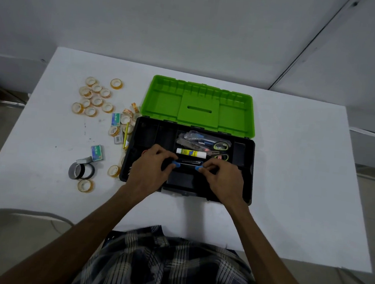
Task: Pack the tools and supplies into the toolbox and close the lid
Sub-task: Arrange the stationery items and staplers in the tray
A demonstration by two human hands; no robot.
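The black toolbox [246, 170] sits open on the white desk [293, 175], its green lid [162, 103] swung back on the far side. Both hands are over the near part of the box: the left hand [149, 168] pinches one blue end [175, 163] of a slim tool, the right hand [222, 177] pinches the other blue end [199, 168], and the thin metal part runs between them. Just beyond lie a white glue stick [191, 152] and scissors [220, 145] inside the box. To the left, on the desk, remain many small clear tape rolls [94, 96], two green staple boxes [97, 153], a yellow pencil [125, 138] and dark tape rolls [80, 170]
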